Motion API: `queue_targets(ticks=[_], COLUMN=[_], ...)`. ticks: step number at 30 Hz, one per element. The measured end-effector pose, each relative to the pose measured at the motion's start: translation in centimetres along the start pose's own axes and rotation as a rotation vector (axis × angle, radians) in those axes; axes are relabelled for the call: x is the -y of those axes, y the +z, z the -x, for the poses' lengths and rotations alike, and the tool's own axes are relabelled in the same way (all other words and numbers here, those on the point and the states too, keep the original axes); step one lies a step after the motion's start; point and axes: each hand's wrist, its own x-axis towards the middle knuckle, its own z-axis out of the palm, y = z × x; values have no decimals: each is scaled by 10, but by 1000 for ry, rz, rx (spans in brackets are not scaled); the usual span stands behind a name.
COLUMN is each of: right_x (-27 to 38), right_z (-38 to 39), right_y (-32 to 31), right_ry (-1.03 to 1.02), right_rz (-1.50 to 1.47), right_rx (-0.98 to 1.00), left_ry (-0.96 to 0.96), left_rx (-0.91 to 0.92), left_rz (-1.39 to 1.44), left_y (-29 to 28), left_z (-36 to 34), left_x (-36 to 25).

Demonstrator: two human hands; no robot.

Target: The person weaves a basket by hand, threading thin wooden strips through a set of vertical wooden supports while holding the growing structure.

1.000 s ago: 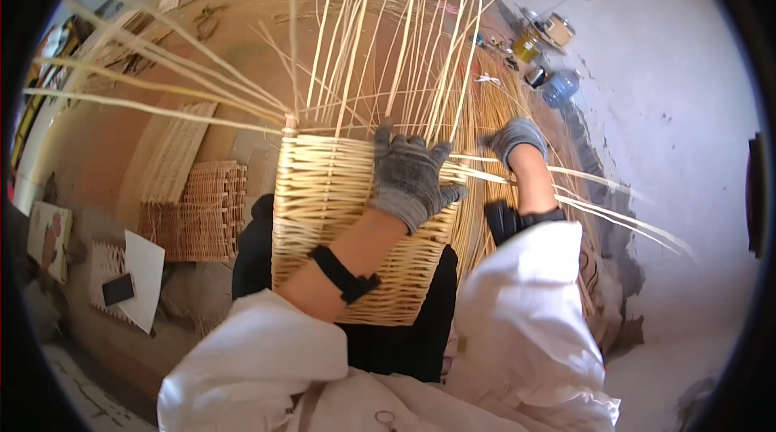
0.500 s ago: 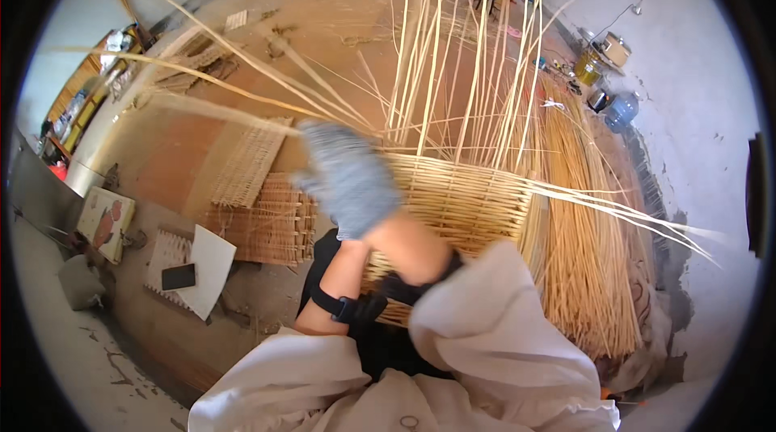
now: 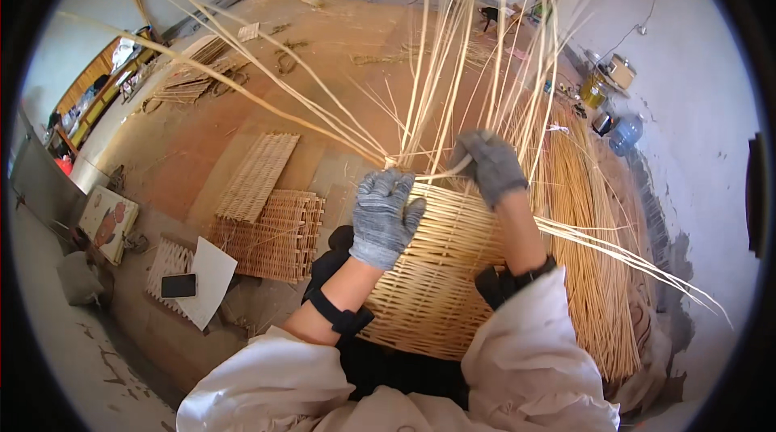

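Note:
A pale woven wicker panel (image 3: 440, 270) leans across my lap, with long upright willow rods (image 3: 457, 52) rising from its top edge. My left hand (image 3: 384, 218), in a grey knit glove, curls over the panel's upper left corner and grips it. Beside it, my right hand (image 3: 491, 165), also gloved, is closed around a bent willow rod at the top edge. Its fingertips are partly hidden among the rods. Several long rods (image 3: 307, 121) fan out to the upper left from the corner near my left hand. A bundle of thin rod ends (image 3: 622, 250) sticks out to the right.
A thick pile of loose willow rods (image 3: 594, 270) lies close on the right. To the left are finished woven panels (image 3: 271, 234), a phone (image 3: 179, 286) on a white sheet (image 3: 212, 278), and a flat picture box (image 3: 109, 222). A blue water bottle (image 3: 626, 134) stands by the right wall.
My right hand has moved from the left corner, where it crossed my left forearm, to the right along the top edge. My left hand now shows at the corner.

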Motion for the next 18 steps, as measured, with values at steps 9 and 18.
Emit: queue_targets(ticks=[9, 18], right_x=[6, -36], right_z=[-27, -132], right_y=[-2, 3], right_ry=[-709, -629], right_rz=[934, 1719], right_rx=[-114, -308], left_ry=[-158, -117], left_rx=[76, 35], left_rz=[-179, -217], left_y=[0, 25], left_z=[0, -9], left_x=[-10, -31])
